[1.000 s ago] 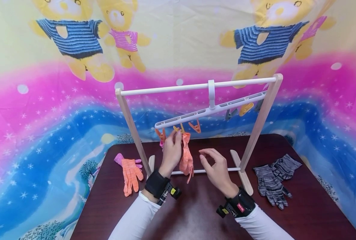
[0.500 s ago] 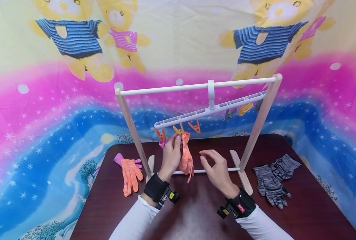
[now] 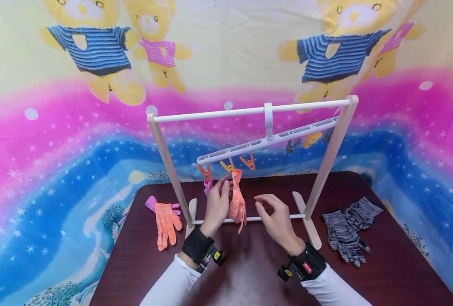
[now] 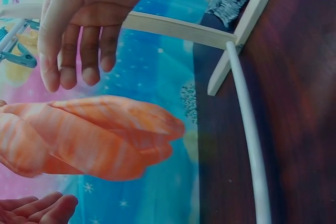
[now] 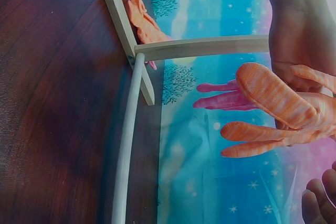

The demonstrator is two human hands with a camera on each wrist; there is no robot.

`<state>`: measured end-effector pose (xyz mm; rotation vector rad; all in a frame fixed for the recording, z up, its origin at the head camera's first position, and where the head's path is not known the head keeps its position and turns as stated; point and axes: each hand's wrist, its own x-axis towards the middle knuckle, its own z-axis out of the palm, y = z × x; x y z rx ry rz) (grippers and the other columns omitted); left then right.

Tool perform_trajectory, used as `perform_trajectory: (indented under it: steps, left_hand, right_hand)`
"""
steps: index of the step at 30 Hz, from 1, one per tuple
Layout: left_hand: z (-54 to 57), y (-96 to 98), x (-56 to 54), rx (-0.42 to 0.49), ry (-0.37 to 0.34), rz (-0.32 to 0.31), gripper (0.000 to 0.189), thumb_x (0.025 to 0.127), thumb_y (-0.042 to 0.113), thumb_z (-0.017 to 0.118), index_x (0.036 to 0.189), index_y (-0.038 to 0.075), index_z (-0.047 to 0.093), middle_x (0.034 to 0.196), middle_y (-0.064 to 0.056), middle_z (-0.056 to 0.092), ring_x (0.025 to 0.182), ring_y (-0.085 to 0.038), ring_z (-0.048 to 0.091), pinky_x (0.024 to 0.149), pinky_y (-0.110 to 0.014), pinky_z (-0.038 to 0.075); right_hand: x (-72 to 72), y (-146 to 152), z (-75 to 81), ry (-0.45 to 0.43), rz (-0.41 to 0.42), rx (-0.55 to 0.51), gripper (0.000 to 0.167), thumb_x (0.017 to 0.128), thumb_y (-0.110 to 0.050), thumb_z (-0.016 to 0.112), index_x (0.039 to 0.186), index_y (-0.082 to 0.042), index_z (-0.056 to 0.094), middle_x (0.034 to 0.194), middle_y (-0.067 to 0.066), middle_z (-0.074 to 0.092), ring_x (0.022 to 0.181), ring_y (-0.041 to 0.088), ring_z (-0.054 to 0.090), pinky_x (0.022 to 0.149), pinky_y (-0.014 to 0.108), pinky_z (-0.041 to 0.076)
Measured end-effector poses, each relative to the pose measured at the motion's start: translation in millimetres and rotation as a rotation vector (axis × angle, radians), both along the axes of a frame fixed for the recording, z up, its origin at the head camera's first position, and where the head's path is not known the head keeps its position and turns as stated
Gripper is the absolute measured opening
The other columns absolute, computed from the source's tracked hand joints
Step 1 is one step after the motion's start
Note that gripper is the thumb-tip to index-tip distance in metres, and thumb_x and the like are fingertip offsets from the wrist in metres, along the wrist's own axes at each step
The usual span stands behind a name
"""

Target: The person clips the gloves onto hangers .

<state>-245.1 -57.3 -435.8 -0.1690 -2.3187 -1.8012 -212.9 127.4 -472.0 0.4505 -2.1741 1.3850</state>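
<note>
clip (image 3: 227, 165) grips an orange glove (image 3: 237, 205) under the hanger (image 3: 245, 148) in the head view; pegging looks done, so the next move likely calls for easing the left hand (image 3: 217, 206) clear, past a hanging pink glove (image 3: 208, 187). loose gloves (image 3: 168, 225) lie left on the table (image 3: 241, 267), gray gloves (image 3: 342, 238) right.

left wrist view: right hand (image 4: 86, 14), fingers (image 4: 90, 59) slightly bent, holds nothing.

right wrist view: left hand's fingers, partly hidden behind the glove, seem relaxed.

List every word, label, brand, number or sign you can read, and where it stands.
No text can be read.
Red label on the right wrist strap: pale marks, too small to read.
Yellow stickers on the left and right wrist cameras: any marks too small to read.
</note>
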Motion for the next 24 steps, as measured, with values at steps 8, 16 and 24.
perform_trajectory:
  steps: [8, 16, 24]
  left_hand:
    - [-17.3, -2.3, 5.8, -0.052, -0.013, 0.002, 0.044, 0.109, 0.028, 0.044, 0.143, 0.002, 0.054, 0.13, -0.018, 0.069, 0.11, -0.033, 0.07, 0.099, -0.048, 0.055]
    - [-26.6, -3.6, 10.9, -0.095, -0.011, -0.014, 0.042, 0.109, 0.026, 0.043, 0.142, 0.004, 0.055, 0.132, -0.016, 0.068, 0.12, -0.032, 0.066, 0.103, -0.051, 0.05]
    - [-35.8, -5.1, 15.0, -0.114, -0.006, -0.031, 0.041, 0.109, 0.025, 0.042, 0.142, 0.004, 0.056, 0.134, -0.016, 0.067, 0.125, -0.029, 0.063, 0.106, -0.05, 0.048]
  right_hand:
    - [2.7, 1, -7.2, -0.018, 0.003, 0.018, 0.016, 0.094, -0.006, 0.068, 0.109, -0.006, 0.074, 0.102, 0.01, 0.073, 0.088, 0.006, 0.062, 0.075, 0.015, 0.05]
    - [3.9, 2, -12.1, -0.038, -0.01, 0.029, 0.016, 0.094, -0.006, 0.069, 0.108, -0.009, 0.074, 0.101, 0.007, 0.073, 0.089, 0.007, 0.063, 0.077, 0.016, 0.05]
    - [7.2, 4, -15.8, -0.082, -0.008, 0.043, 0.016, 0.095, -0.008, 0.069, 0.109, -0.011, 0.074, 0.103, 0.003, 0.073, 0.09, 0.006, 0.063, 0.076, 0.023, 0.053]
